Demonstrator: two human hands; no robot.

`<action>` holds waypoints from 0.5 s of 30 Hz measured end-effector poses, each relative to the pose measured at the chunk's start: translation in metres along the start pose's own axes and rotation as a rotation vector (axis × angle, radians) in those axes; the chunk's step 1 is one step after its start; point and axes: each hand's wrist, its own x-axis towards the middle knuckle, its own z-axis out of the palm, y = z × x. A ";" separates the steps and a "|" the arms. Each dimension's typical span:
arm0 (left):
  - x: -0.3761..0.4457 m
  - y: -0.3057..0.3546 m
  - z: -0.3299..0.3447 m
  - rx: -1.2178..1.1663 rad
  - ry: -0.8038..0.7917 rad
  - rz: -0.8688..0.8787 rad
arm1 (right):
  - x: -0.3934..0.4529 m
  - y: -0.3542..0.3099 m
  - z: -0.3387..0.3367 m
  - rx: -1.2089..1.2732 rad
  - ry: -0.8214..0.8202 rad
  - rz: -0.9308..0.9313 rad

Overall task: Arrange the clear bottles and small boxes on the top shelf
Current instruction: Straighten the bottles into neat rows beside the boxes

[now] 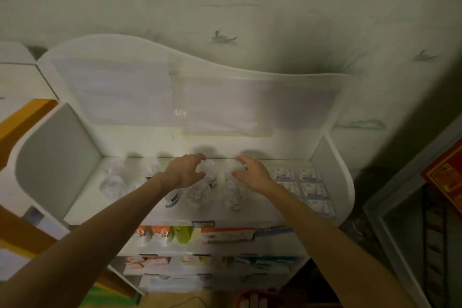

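Seems more than half done. Small boxes (303, 186) already lying in tidy rows at the right end of the top shelf (82, 197); clear bottles (112, 182) standing left and middle, not yet even. Left hand (183, 172) and right hand (252, 174) each curled around a back-row bottle, whether truly gripping cannot tell.

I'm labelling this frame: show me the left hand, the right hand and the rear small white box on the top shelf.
left hand (183, 172): head view, back of hand.
right hand (252, 174): head view, back of hand.
rear small white box (283, 173): head view, printed top face.
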 end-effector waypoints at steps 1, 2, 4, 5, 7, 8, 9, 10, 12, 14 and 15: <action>0.001 0.000 0.001 -0.014 0.011 0.004 | 0.000 0.001 -0.002 -0.004 -0.008 0.002; 0.002 0.000 0.002 -0.017 0.023 0.009 | 0.000 0.001 -0.005 0.011 -0.015 0.012; 0.006 0.000 0.003 -0.009 0.043 0.021 | 0.000 0.004 -0.012 0.028 -0.015 0.023; 0.008 0.000 0.004 -0.009 0.048 0.028 | 0.000 0.006 -0.014 0.019 -0.015 0.021; 0.011 0.001 0.006 -0.009 0.062 0.034 | 0.000 0.009 -0.018 -0.009 -0.023 0.023; 0.011 0.001 0.007 -0.009 0.066 0.037 | -0.001 0.010 -0.018 -0.025 -0.026 0.025; 0.012 0.001 0.008 -0.005 0.070 0.040 | -0.001 0.013 -0.018 -0.040 -0.021 0.028; 0.012 0.002 0.008 0.000 0.076 0.042 | -0.002 0.014 -0.018 -0.052 -0.009 0.039; 0.012 0.001 0.008 0.003 0.079 0.047 | -0.004 0.015 -0.019 -0.060 0.020 0.057; 0.012 0.000 0.009 0.005 0.078 0.058 | -0.005 0.014 -0.020 -0.098 0.023 0.057; 0.011 -0.001 0.009 0.008 0.079 0.066 | -0.004 0.013 -0.020 -0.125 0.021 0.053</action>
